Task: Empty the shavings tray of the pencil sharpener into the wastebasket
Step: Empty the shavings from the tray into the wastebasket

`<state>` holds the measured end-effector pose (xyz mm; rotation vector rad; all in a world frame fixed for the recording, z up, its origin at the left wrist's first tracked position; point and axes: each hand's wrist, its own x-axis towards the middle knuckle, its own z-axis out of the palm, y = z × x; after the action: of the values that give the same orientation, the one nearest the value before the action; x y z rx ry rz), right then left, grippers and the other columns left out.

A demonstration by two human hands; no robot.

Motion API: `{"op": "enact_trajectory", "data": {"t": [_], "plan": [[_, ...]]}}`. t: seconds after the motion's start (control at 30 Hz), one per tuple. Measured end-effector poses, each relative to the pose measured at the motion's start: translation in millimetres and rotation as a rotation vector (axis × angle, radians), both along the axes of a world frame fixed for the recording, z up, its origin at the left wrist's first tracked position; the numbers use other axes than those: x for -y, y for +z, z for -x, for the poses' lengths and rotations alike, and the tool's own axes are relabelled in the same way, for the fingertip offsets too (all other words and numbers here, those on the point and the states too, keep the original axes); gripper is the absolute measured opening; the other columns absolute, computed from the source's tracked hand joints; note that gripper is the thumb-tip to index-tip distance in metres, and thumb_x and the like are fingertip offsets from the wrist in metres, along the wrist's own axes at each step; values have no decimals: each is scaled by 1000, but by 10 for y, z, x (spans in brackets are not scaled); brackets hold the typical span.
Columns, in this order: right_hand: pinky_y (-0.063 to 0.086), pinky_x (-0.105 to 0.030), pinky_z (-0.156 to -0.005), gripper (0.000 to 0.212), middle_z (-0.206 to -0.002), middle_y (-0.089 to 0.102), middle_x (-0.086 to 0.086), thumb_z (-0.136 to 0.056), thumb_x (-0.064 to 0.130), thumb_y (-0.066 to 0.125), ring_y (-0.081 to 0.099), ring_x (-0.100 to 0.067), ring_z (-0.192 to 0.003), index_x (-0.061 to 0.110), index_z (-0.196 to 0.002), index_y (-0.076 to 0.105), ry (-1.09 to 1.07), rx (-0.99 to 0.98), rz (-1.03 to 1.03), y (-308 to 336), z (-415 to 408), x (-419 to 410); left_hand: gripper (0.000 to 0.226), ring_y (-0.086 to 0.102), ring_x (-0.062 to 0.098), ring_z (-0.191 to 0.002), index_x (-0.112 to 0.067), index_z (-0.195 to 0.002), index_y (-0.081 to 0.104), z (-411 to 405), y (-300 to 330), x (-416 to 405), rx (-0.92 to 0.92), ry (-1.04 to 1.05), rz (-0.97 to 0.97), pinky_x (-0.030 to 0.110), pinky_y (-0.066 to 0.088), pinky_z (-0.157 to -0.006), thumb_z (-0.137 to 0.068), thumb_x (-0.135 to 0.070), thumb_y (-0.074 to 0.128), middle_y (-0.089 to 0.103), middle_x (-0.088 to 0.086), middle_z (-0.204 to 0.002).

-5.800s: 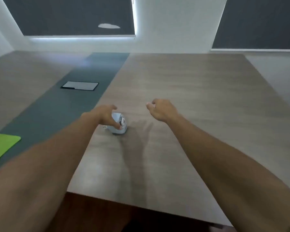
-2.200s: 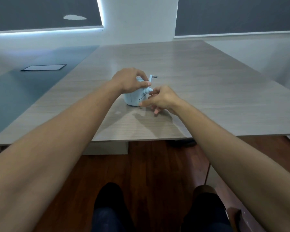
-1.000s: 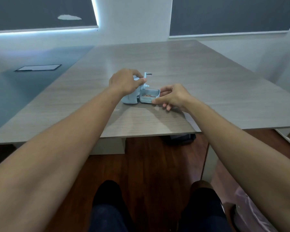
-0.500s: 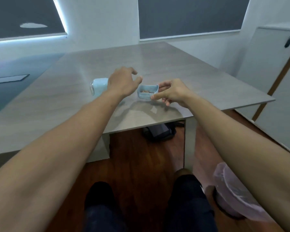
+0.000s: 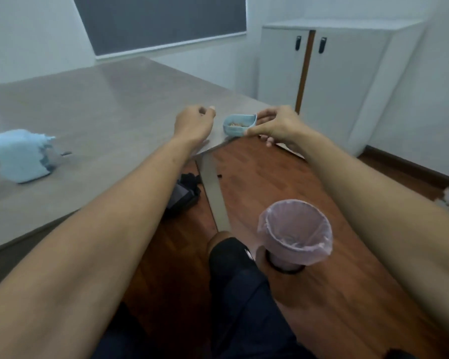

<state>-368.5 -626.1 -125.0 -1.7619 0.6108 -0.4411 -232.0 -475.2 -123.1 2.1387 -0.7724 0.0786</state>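
My right hand (image 5: 276,124) pinches the small light-blue shavings tray (image 5: 237,124) and holds it level in the air at the table's corner, brown shavings showing inside. My left hand (image 5: 193,123) hovers just left of the tray, fingers loosely curled, holding nothing. The light-blue pencil sharpener body (image 5: 18,155) stands on the grey table (image 5: 101,104) at the far left, blurred. On the wooden floor below and nearer to me stands the wastebasket (image 5: 294,235), lined with a pink bag, its mouth open upward.
A white cabinet (image 5: 329,73) stands against the wall behind the tray. A grey table leg (image 5: 214,193) drops between my arms. A dark bag (image 5: 183,190) lies under the table. My legs in dark trousers (image 5: 244,294) are right beside the wastebasket.
The view has swung right. My right hand has carried the tray away from the sharpener to the table's corner. The left hand has let go of the sharpener, and the wastebasket is fully in view.
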Motion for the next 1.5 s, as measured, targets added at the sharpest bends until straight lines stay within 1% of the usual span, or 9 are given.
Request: {"op": "enact_trajectory", "data": {"t": [0.2, 0.43, 0.57, 0.87, 1.07, 1.2, 1.27, 1.37, 1.5], "plan": [[47, -19, -37, 60, -93, 67, -2, -66, 5, 90, 56, -12, -52, 3, -121, 65, -175, -41, -13, -266, 837, 680, 33, 63, 28, -94, -10, -91, 70, 584, -334, 833, 23, -91, 42, 25, 38, -72, -92, -32, 46, 72, 11, -96], [49, -20, -38, 63, -109, 73, -8, -63, 6, 92, 64, -10, -53, 5, -120, 66, -329, -123, -68, -944, 1410, 1415, 29, 59, 24, -99, -12, -101, 68, 1152, -974, 1509, 242, -295, 79, 31, 40, -84, -90, -28, 47, 69, 7, -104], [48, -20, -36, 63, -106, 74, -8, -60, 4, 93, 65, -22, -69, 4, -117, 67, -393, -141, -126, -1483, 1505, 1678, 27, 61, 22, -99, -13, -102, 69, 1284, -1561, 1836, 29, -316, 9, 29, 45, -88, -89, -28, 50, 70, 6, -105], [44, -19, -32, 57, -103, 70, -4, -62, -7, 88, 58, -19, -54, 5, -114, 67, -511, -191, -251, -2732, 1416, 2042, 43, 59, 32, -111, -10, -120, 60, 1086, -3105, 2201, -457, -54, -253, 33, 46, -92, -85, -34, 57, 65, 13, -120], [44, -19, -32, 58, -111, 68, -1, -64, -1, 90, 59, -14, -53, 8, -116, 67, -528, -316, -217, -3460, 1279, 2149, 59, 46, 33, -124, -12, -135, 46, 1010, -3875, 2253, -501, 99, -352, 39, 41, -101, -83, -31, 65, 49, 14, -134], [45, -21, -30, 52, -108, 69, 1, -60, 0, 91, 57, -9, -39, 14, -105, 67, -532, -371, -190, -3904, 1174, 2168, 65, 46, 35, -125, -18, -143, 33, 962, -4268, 2275, -575, 186, -378, 42, 38, -100, -85, -20, 62, 44, 15, -139], [44, -20, -30, 53, -107, 69, 3, -58, 1, 92, 60, -9, -44, 19, -101, 67, -529, -406, -166, -4057, 1132, 2170, 65, 48, 35, -124, -21, -145, 32, 965, -4401, 2270, -605, 197, -382, 41, 39, -99, -86, -10, 56, 46, 14, -139], [45, -20, -30, 58, -107, 67, 7, -56, 4, 94, 62, -12, -51, 18, -106, 69, -503, -452, -167, -4205, 1085, 2148, 68, 47, 35, -126, -24, -147, 30, 1018, -4522, 2239, -621, 197, -324, 43, 38, -102, -85, -1, 49, 44, 12, -143], [45, -21, -27, 63, -106, 65, 8, -56, 6, 95, 61, -5, -42, 16, -113, 70, -473, -527, -119, -4296, 1082, 2096, 75, 46, 34, -127, -21, -148, 28, 1038, -4588, 2200, -536, 168, -352, 41, 39, -101, -82, 2, 54, 43, 11, -144]]}}
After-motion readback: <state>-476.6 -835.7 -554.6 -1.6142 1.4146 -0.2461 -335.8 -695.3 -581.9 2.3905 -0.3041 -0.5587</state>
